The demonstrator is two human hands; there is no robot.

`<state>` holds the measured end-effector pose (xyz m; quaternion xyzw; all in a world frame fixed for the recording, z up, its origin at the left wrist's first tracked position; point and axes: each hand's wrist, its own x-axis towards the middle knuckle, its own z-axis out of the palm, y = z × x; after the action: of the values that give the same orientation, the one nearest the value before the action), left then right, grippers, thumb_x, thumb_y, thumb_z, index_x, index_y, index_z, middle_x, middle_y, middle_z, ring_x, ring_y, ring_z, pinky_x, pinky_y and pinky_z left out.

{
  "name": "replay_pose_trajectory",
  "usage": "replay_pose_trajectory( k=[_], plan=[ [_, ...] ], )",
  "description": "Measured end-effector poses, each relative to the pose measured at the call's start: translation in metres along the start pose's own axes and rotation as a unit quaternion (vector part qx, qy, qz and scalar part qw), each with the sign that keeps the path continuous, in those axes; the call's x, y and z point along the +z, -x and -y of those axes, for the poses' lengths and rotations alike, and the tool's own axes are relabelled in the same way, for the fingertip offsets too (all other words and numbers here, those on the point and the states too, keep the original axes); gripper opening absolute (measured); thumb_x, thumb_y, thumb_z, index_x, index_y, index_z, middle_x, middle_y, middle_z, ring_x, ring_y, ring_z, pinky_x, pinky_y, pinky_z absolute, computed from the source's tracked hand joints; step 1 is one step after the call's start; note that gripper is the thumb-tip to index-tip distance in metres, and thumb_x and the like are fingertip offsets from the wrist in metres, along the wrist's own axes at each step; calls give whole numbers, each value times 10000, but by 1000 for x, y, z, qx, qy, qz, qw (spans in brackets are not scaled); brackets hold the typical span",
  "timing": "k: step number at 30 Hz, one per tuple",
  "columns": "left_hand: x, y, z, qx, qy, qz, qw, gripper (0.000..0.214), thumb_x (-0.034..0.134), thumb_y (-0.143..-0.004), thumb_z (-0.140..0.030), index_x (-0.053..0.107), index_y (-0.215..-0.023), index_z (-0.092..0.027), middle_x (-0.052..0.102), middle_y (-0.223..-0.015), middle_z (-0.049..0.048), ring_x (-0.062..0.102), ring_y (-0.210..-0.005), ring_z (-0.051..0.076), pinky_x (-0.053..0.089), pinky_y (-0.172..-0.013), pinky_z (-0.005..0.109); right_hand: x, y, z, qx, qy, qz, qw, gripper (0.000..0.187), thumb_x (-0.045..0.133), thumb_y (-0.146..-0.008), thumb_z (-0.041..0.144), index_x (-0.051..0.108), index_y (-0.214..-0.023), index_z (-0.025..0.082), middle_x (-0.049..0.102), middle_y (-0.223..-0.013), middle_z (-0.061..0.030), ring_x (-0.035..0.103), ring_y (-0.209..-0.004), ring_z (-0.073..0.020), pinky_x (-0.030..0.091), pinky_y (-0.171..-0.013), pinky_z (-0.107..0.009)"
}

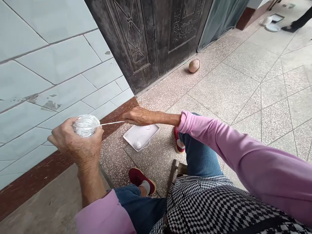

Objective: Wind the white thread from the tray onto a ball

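My left hand (74, 143) is closed round a ball of white string (85, 125), held up in front of the tiled wall. A taut strand (110, 123) runs from the ball to my right hand (137, 116), which pinches it with the fingers together. Below my right hand a white tray (131, 131) lies on the floor with a smaller tangle of white string (138, 144) in it. I am seated, with my knees in blue jeans and red shoes below.
A pale tiled wall (48, 65) with a brown base stands to the left, and a dark carved door (151, 35) is ahead. A small ball (194, 65) lies by the door. A low wooden stool (179, 169) shows between my legs. Another person's foot (290, 28) is at the far right.
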<state>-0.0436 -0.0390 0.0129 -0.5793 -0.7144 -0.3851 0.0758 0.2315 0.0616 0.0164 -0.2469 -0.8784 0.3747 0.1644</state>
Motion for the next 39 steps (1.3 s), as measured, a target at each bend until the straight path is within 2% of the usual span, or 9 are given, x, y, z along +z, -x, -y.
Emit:
replay_pose_trajectory(
  k=[3,5,11,18,21,24,29,33,39],
  plan=[
    [5,1,2,-2,-5,15,1000,693,975,-748,-302,640,-1353,-247,734,-1483,237,616,-1474,546,430,-1329,800,3,4,4,-20,-156,68,985,382,694,-1276,115,554,-938,229,506,-800,66,449,-750,-128,394,-762,-280],
    [10,4,-2,8,0,26,1000,666,989,-772,-291,654,-1345,-239,743,-1467,235,625,-1459,530,425,-1336,793,-3,3,2,11,-220,28,975,306,664,-1300,152,605,-1008,222,478,-780,86,419,-701,-122,360,-693,-271],
    [18,7,-14,85,-6,26,996,704,987,-826,-299,680,-1450,-194,767,-1500,280,665,-1462,552,428,-1326,806,-29,-7,-12,74,-68,-149,984,432,687,-1273,91,565,-877,213,564,-808,33,511,-834,-146,393,-801,-295],
    [6,1,5,43,-26,21,999,616,949,-833,-269,703,-1395,-206,793,-1507,282,669,-1505,563,413,-1336,805,5,12,-4,21,-179,178,967,337,671,-1267,54,733,-956,170,623,-662,62,534,-640,-109,423,-708,-233],
    [10,8,1,53,-32,60,996,580,905,-891,-320,719,-1426,-193,822,-1494,285,699,-1470,550,446,-1326,759,-14,8,-15,-12,-294,65,953,288,762,-1322,308,735,-1067,177,583,-668,119,370,-565,-71,320,-607,-212],
    [16,16,-9,90,-23,119,989,548,885,-956,-367,751,-1456,-185,838,-1485,289,728,-1424,532,479,-1307,718,-47,-1,-33,76,-213,-54,973,375,639,-1315,196,716,-951,150,533,-635,112,404,-628,-65,325,-650,-215],
    [14,12,2,86,-38,104,990,544,906,-922,-347,773,-1424,-186,818,-1507,300,705,-1481,555,449,-1333,744,-41,10,-35,167,-93,126,973,397,678,-1088,-98,711,-771,139,691,-644,38,583,-683,-101,496,-786,-244],
    [1,3,29,51,-54,88,993,505,923,-835,-346,756,-1296,-226,821,-1391,256,693,-1450,575,441,-1328,764,-20,29,-27,127,-222,283,924,287,736,-1237,71,824,-968,117,688,-651,40,701,-639,-143,600,-757,-261],
    [-18,5,49,-11,-57,119,991,406,907,-766,-403,636,-1057,-315,633,-991,86,683,-1245,527,450,-1333,768,-96,42,-83,131,-423,3,897,376,505,-1419,179,722,-1114,140,348,-630,176,266,-535,-53,387,-584,-168]
  ],
)
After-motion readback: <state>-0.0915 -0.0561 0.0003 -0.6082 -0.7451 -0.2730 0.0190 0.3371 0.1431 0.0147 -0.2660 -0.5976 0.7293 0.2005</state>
